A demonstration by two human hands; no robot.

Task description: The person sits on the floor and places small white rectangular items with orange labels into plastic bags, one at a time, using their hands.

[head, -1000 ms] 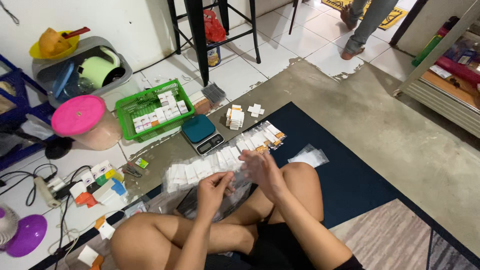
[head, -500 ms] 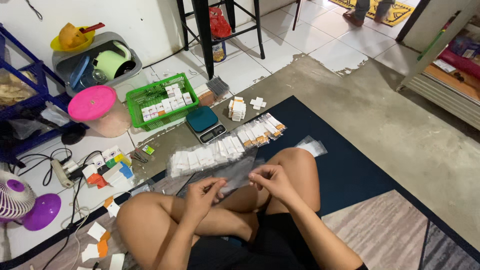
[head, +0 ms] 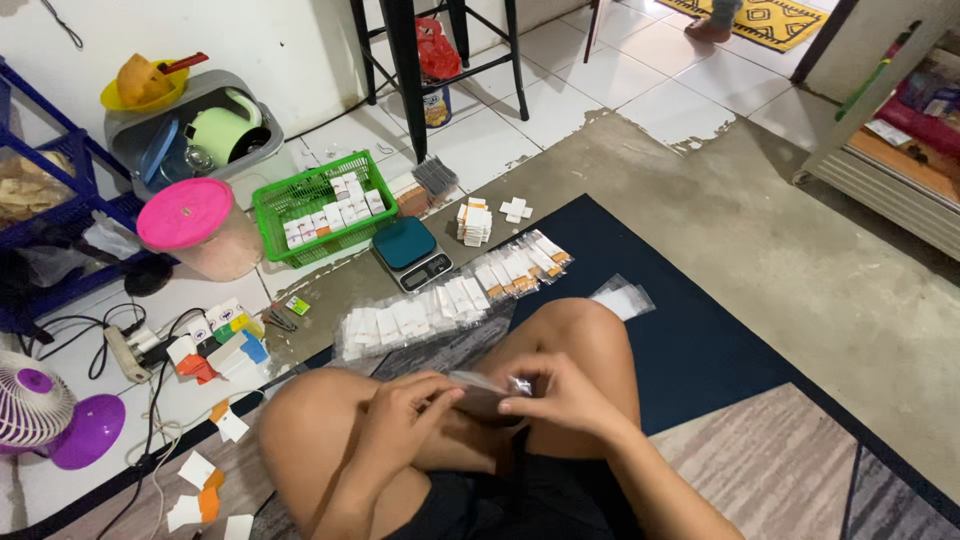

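I sit cross-legged on the floor. My left hand [head: 405, 415] and my right hand [head: 560, 395] meet over my lap and both pinch a small clear plastic bag [head: 487, 387] between the fingertips. Just beyond my knees lies a row of filled clear packets [head: 450, 300] with white and orange contents. A small teal digital scale [head: 410, 252] stands behind the row, with a stack of small white boxes [head: 474, 223] to its right. A few empty clear bags [head: 620, 298] lie by my right knee.
A green basket [head: 318, 208] of small boxes, a pink-lidded jar [head: 195, 228] and a grey tub [head: 190, 130] stand at left. Loose boxes [head: 215, 345], a power strip [head: 125, 352] and a purple fan [head: 45, 415] lie nearby. A black stool [head: 410, 60] stands behind.
My hands have drawn back from the packet row to my lap and now hold a clear bag between them. The camera has tilted down and nearer.
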